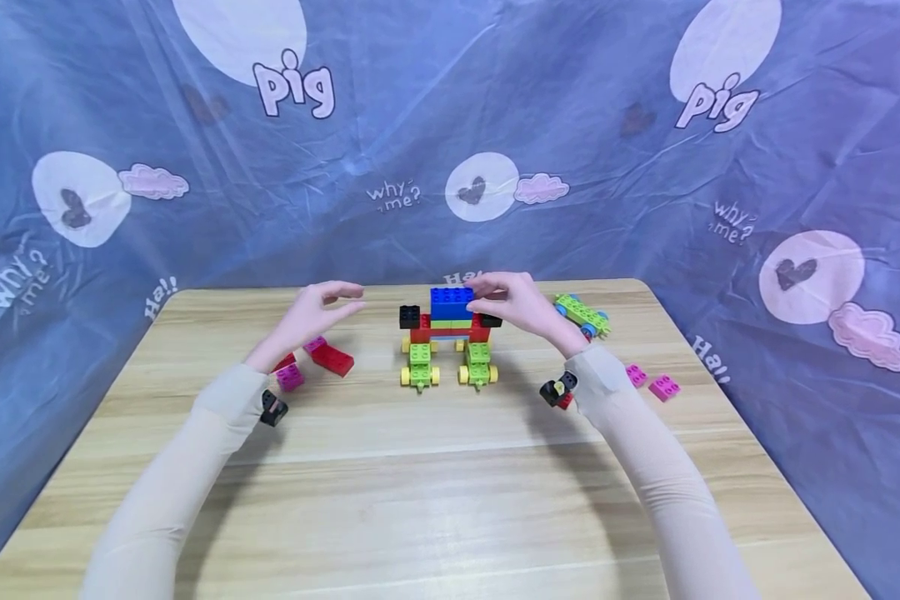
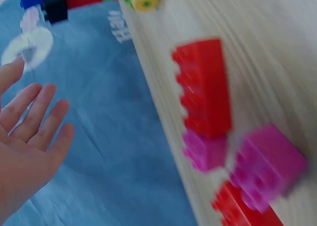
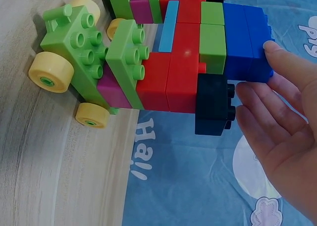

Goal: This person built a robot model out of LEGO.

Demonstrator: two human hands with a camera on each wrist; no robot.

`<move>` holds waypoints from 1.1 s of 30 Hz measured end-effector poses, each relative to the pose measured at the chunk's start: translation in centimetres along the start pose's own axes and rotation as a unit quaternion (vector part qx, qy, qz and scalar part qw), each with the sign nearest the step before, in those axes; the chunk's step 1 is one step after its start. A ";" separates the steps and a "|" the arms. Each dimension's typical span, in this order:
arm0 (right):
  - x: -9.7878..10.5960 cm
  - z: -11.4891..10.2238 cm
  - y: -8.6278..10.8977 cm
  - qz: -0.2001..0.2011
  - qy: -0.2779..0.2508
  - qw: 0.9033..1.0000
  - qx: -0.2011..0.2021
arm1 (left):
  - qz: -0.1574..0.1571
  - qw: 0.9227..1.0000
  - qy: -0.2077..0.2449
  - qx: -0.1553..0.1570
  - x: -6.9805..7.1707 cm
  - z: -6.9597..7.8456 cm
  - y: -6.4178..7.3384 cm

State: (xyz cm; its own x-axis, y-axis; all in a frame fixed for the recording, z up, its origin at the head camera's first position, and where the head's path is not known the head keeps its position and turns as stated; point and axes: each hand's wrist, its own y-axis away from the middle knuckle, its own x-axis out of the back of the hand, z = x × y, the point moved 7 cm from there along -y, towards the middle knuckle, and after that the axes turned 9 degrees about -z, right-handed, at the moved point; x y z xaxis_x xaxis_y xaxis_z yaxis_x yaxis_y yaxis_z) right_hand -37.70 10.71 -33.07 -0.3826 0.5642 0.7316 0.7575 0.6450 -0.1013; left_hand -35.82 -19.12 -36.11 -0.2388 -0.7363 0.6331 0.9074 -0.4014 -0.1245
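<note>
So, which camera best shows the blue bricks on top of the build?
Right wrist: the blue bricks are large there, with the seam between two layers plain. The head view shows them smaller, from front and above; the left wrist view catches only a cut-off piece at its top left.

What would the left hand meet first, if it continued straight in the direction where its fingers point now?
Probably the nearer black block; if the left hand passes just above that, then the blue blocks. Depth is unclear in the head view.
</note>
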 end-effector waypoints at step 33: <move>-0.1 0.3 0.0 -0.003 0.001 1.000 0.001 | -0.086 0.986 -0.101 0.103 3.8 -10.2 7.5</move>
State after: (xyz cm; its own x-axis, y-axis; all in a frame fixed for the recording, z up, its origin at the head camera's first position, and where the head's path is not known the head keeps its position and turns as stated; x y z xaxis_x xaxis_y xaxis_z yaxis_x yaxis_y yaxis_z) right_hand -37.81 10.82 -33.34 -0.3852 0.5598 0.7337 0.7549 0.6484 -0.0984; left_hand -33.48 -30.53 -42.41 -0.3399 -0.5345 0.7738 0.9154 -0.3768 0.1418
